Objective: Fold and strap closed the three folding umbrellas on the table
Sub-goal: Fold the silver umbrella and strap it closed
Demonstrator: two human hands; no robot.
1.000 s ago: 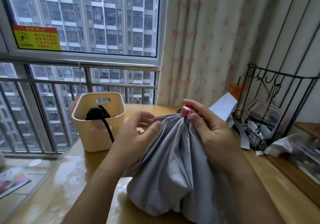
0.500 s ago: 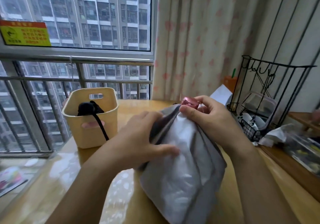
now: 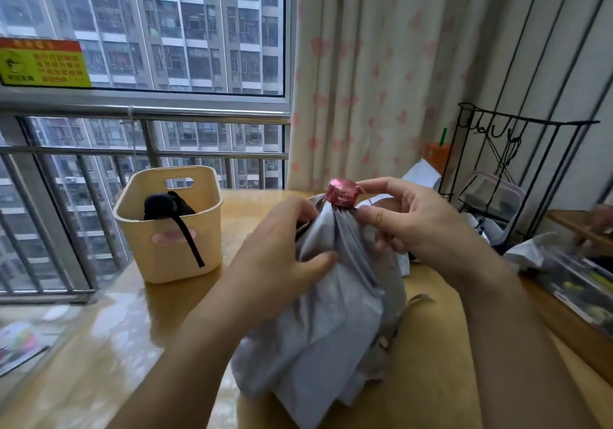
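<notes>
A grey folding umbrella (image 3: 331, 325) stands tip-up in the middle of the wooden table (image 3: 428, 345), its loose fabric bunched below a shiny pink cap (image 3: 341, 192). My left hand (image 3: 282, 246) grips the gathered fabric on the left side just under the cap. My right hand (image 3: 408, 219) pinches the fabric at the neck, right of the cap. A black folded umbrella (image 3: 166, 208) with a hanging strap sits in the cream basket (image 3: 172, 246) to the left.
A black wire rack (image 3: 517, 176) with bags and clutter stands at the right. A white paper (image 3: 423, 173) lies behind my right hand. The window railing (image 3: 142, 120) and a curtain (image 3: 381, 73) border the table's far side.
Both hands have moved up to the umbrella's neck. The left hand went from lying flat across the fabric to gripping it under the cap, and the pink cap now shows in full.
</notes>
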